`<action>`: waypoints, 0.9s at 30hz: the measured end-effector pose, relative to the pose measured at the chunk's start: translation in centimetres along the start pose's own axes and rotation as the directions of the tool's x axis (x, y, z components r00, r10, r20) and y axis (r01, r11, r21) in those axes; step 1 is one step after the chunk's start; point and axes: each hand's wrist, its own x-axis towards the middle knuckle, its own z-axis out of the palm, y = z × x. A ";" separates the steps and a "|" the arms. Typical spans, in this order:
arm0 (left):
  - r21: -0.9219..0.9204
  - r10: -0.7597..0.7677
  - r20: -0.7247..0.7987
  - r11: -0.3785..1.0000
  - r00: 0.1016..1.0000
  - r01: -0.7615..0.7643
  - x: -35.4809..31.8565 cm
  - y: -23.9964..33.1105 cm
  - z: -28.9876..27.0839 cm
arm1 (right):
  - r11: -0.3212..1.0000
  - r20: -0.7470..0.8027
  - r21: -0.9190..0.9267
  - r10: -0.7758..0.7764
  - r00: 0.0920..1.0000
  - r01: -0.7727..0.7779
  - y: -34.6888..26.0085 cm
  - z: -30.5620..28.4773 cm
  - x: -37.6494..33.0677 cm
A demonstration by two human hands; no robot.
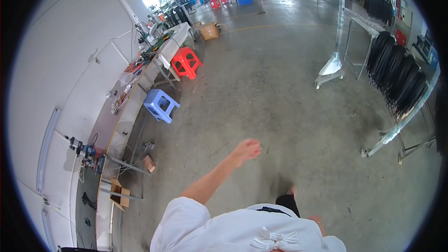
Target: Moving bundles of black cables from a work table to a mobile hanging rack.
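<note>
White cloth [224,231] covers our torso, and our left hand [247,148] hangs ahead of us above the grey floor [275,107], its fingers curled in, with nothing that we can see in their grasp. Our right hand [317,223] shows at most as a patch of skin past the cloth's edge, so we cannot tell how its fingers stand. Among the things nearest our left fingers is a blue plastic stool [161,106], upright on the floor, ahead and to the left, well apart; the left hand is the nearer one. Just beyond its left side, the counter [104,125] runs away from us along the white wall [51,65], bearing a machine [87,150]. Farther ahead stand a red stool [186,63] and, to our right, black hanging pieces [396,74] on a metal rack [402,123]; a carton [208,31] sits deeper in the room.
</note>
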 end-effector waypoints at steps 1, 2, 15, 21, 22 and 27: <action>-0.082 0.059 0.115 0.995 0.992 -0.049 0.9 4.7 2.4 | 0.999 -0.032 -0.012 0.031 0.999 -0.032 -1.5 -0.8 0.8; -0.163 0.120 0.221 0.983 0.968 -0.085 1.4 9.3 4.6 | 0.998 -0.055 -0.017 0.059 0.997 -0.060 -3.2 -1.4 1.7; -0.244 0.407 0.412 0.911 0.815 -0.332 5.3 36.9 6.9 | 0.090 0.322 -0.901 -0.515 0.794 0.424 -47.5 -1.3 26.4; -0.068 0.748 0.312 0.632 0.585 -0.772 7.6 39.9 3.5 | 0.607 0.245 -0.584 -0.502 0.829 0.540 -56.3 15.7 31.1; -0.070 0.827 0.276 0.525 0.489 -0.848 8.4 39.9 2.5 | 0.604 0.311 -0.600 -0.429 0.848 0.525 -56.7 16.6 33.3; 0.203 0.868 0.274 0.369 0.414 -0.907 12.8 46.2 -4.3 | 0.726 0.310 -0.624 -0.109 0.944 0.289 -58.0 24.4 31.0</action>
